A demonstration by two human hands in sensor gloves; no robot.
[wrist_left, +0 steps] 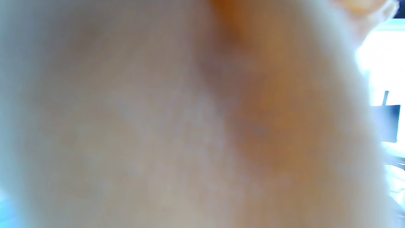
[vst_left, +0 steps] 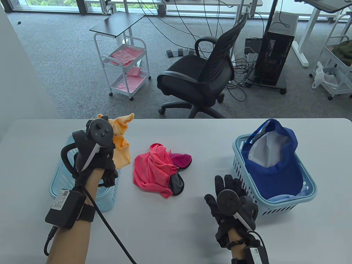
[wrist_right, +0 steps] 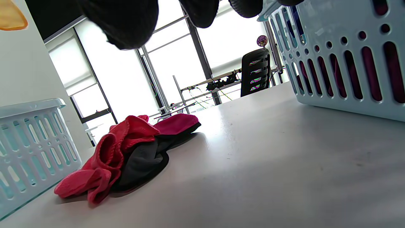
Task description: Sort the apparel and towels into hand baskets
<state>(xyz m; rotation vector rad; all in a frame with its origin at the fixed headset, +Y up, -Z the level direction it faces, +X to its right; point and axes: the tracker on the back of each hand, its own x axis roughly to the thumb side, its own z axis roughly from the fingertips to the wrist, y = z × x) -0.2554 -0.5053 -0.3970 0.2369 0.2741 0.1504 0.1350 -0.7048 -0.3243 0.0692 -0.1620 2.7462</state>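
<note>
My left hand (vst_left: pixel 106 129) holds an orange towel (vst_left: pixel 122 143) up above the left light-blue basket (vst_left: pixel 59 178); the cloth hangs over the basket's right rim and fills the left wrist view (wrist_left: pixel 190 126) as a blur. A pink towel (vst_left: pixel 151 170) lies crumpled at the table's middle on a magenta and black-grey garment (vst_left: pixel 180 161); both show in the right wrist view (wrist_right: pixel 126 152). The right light-blue basket (vst_left: pixel 310 195) holds a blue cap (vst_left: pixel 277 170). My right hand (vst_left: pixel 225 192) rests flat on the table, fingers spread and empty, just left of that basket.
Beyond the table's far edge stand a black office chair (vst_left: pixel 200 79), a white cart with pink cloths (vst_left: pixel 126 66) and a computer tower (vst_left: pixel 275 55). The right basket's wall (wrist_right: pixel 348 63) is close beside my right hand.
</note>
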